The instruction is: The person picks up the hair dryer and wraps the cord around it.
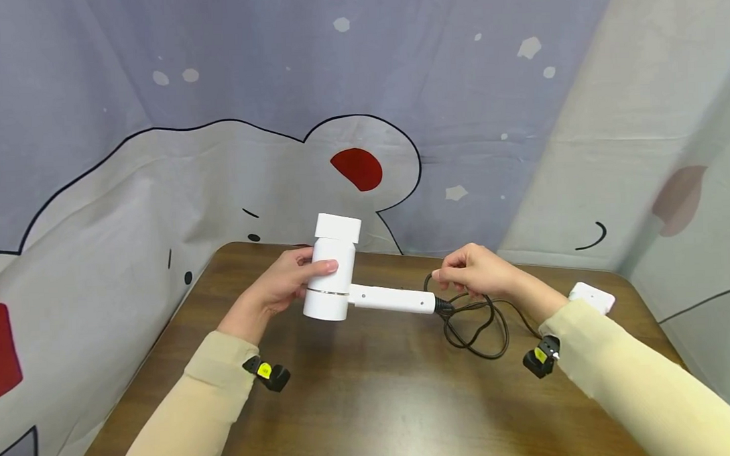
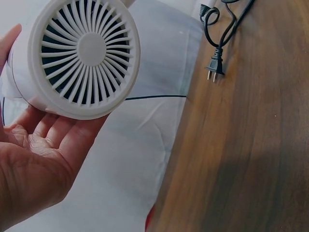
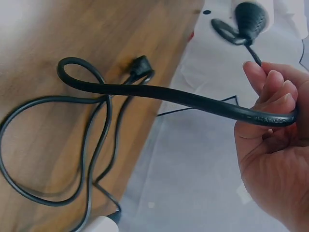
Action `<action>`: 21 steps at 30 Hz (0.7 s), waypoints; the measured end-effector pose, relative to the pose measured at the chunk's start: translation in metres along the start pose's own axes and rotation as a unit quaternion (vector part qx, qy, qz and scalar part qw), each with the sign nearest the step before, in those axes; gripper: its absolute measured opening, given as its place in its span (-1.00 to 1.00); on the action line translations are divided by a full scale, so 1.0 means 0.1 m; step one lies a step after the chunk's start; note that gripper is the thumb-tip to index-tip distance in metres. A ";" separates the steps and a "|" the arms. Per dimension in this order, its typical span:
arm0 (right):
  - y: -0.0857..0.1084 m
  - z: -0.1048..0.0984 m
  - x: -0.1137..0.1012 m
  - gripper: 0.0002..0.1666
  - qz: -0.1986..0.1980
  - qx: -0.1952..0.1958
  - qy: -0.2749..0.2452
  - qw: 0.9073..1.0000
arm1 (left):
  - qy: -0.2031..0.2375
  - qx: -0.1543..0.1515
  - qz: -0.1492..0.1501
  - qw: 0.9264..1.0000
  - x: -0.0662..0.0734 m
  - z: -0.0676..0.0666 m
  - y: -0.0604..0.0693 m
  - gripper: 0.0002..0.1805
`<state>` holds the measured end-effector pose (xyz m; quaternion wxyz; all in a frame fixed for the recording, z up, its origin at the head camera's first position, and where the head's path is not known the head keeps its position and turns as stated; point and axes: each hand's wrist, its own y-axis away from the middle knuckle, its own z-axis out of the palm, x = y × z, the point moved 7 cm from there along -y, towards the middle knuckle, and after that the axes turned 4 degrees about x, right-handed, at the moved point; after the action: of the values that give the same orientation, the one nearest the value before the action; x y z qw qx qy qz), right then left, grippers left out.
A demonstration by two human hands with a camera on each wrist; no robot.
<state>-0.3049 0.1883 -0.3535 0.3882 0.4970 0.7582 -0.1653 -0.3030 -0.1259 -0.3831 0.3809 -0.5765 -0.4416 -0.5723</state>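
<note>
A white hair dryer (image 1: 335,272) is held up over the table, its handle (image 1: 394,299) pointing right. My left hand (image 1: 291,277) grips the dryer's barrel, thumb across the front and the other fingers behind it. The left wrist view shows the slatted round grille (image 2: 91,50) at the barrel's end. To the right, my right hand (image 1: 475,271) pinches the black power cord (image 1: 486,328) near where it leaves the handle. In the right wrist view the cord (image 3: 193,100) runs through the curled fingers (image 3: 280,92), while its loops hang or lie lower down.
Toward the table's far edge lies the two-pronged plug (image 2: 215,65). A white object (image 1: 592,296) sits at the right side of the brown wooden table (image 1: 371,402), partly behind the right forearm. A printed curtain (image 1: 267,184) hangs behind the table.
</note>
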 end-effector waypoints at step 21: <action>0.15 0.11 -0.37 -0.67 -0.119 0.134 0.102 0.978 | 0.028 0.100 -0.012 0.995 -0.10 -0.09 -0.04 -0.40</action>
<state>-0.2799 0.1648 -0.3311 0.2159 0.4651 0.8186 -0.2588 -0.3097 -0.1335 -0.3930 0.4419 -0.5136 -0.4927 -0.5460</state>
